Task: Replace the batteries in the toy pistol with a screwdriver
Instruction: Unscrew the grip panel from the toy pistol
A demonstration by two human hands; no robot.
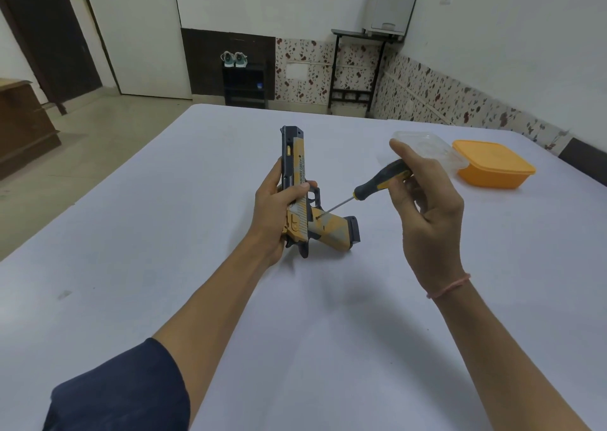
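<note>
Toy pistol [297, 197], held just above the white surface [164, 233], muzzle pointing away, so the handle's side faces the tool. Left hand [274, 212], grip wrapped around the frame, steadies it. Right hand [427, 207], to the pistol's right, pinches the screwdriver [377, 184] handle; its tip meets the handle, presumably at a cover screw. The screw itself is too small to make out. Beyond the screwdriver sit an orange container [492, 164] and a clear lid [423, 145]; no batteries are visible.

Left hand [274, 207] wrapped closed, right hand [427, 207] raised — fingers [402, 150] seemingly pinching
</note>
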